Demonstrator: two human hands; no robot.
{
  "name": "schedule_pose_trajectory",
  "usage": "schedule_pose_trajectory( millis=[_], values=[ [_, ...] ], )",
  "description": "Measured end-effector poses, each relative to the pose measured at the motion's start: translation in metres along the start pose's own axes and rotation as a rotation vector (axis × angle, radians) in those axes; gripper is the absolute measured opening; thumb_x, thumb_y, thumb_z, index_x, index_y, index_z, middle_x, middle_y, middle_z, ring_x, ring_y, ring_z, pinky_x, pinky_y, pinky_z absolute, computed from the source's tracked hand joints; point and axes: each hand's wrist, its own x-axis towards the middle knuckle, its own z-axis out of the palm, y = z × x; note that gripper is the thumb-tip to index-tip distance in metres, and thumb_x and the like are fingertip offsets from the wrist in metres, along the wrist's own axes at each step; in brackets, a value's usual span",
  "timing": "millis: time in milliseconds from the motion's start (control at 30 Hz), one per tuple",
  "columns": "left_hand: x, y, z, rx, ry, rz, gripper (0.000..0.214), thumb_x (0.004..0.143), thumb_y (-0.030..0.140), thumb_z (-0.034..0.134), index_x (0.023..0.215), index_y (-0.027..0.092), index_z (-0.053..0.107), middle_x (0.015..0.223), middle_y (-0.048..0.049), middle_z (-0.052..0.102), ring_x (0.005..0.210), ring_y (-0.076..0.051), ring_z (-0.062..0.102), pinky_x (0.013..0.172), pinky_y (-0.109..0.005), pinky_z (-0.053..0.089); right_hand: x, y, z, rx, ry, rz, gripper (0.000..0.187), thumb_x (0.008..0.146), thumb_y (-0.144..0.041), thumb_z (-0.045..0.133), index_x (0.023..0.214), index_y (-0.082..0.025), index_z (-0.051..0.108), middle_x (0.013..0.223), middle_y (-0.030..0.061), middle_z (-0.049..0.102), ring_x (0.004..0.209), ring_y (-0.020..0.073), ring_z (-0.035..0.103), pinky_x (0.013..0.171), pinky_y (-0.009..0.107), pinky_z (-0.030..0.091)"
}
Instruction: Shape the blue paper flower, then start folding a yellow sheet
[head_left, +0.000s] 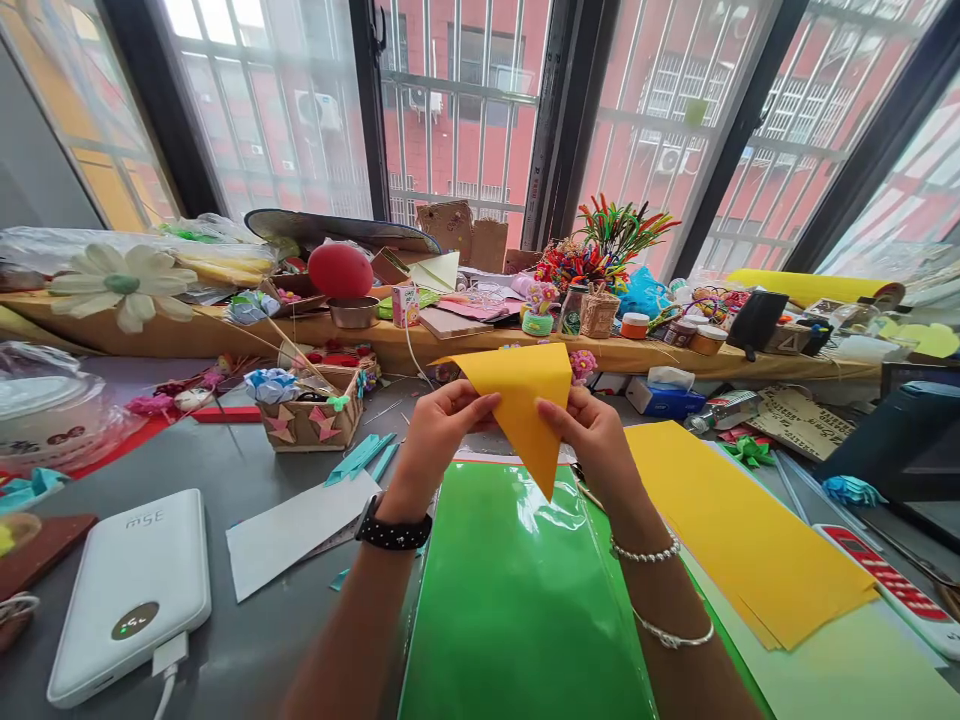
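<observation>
A yellow sheet of paper (525, 400), folded into a triangle with its tip pointing down, is held up above the table. My left hand (439, 435) pinches its left edge with thumb and fingers closed. On the right edge my right hand (592, 435) pinches it the same way. Below the hands lies a glossy green packet of paper (510, 600). A black watch sits on my left wrist and bead bracelets on my right.
More yellow sheets (742, 530) lie to the right, a white power bank (131, 590) and a white sheet (292, 530) to the left. A small cardboard basket (311, 415) with paper stars stands behind. The window ledge (225, 335) is crowded with craft supplies.
</observation>
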Motion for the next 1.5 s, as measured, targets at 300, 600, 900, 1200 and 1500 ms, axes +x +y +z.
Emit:
schedule_pose_trajectory(
  millis=[300,600,900,1200,1500],
  values=[
    [0.001,0.003,-0.005,-0.101,0.107,0.022,0.021,0.056,0.028,0.077,0.070,0.015,0.068,0.073,-0.0009,0.070,0.065,-0.014,0.065,0.063,-0.024,0.054,-0.005,-0.009,-0.003,-0.124,-0.157,0.228,0.024,0.060,-0.034,0.073,0.071,-0.014,0.067,0.060,-0.0017,0.065,0.049,0.0095,0.059,0.046,0.020,0.047],
    [0.003,0.005,-0.015,-0.166,0.204,0.100,0.020,0.059,0.031,0.074,0.073,0.017,0.069,0.077,-0.0002,0.071,0.070,-0.014,0.066,0.066,-0.022,0.053,-0.007,-0.013,-0.007,-0.278,-0.309,0.256,0.021,0.063,-0.032,0.072,0.070,-0.013,0.067,0.057,-0.0003,0.064,0.047,0.0094,0.058,0.043,0.018,0.048],
    [-0.001,0.014,-0.021,-0.059,0.040,-0.003,0.026,0.053,0.032,0.078,0.072,0.015,0.073,0.071,-0.0047,0.072,0.061,-0.017,0.066,0.062,-0.027,0.055,0.001,-0.005,-0.018,0.010,-0.056,0.175,0.029,0.066,-0.042,0.069,0.080,-0.017,0.069,0.079,0.0035,0.071,0.069,0.0145,0.066,0.064,0.024,0.054],
    [-0.002,0.018,-0.030,0.040,0.001,0.022,0.022,0.057,0.032,0.077,0.073,0.016,0.073,0.074,-0.0043,0.072,0.064,-0.015,0.065,0.065,-0.026,0.055,0.006,0.002,-0.021,0.059,0.101,0.076,0.020,0.059,-0.031,0.076,0.070,-0.019,0.065,0.071,-0.0009,0.071,0.067,0.0138,0.066,0.064,0.024,0.055],
    [-0.004,0.021,-0.026,-0.088,0.208,0.176,0.015,0.059,0.026,0.076,0.069,0.016,0.071,0.067,0.0016,0.070,0.061,-0.009,0.063,0.060,-0.019,0.054,0.005,0.001,-0.018,0.017,0.061,0.105,0.018,0.058,-0.028,0.077,0.069,-0.017,0.067,0.070,0.0007,0.071,0.065,0.0150,0.067,0.063,0.026,0.056]
  ],
)
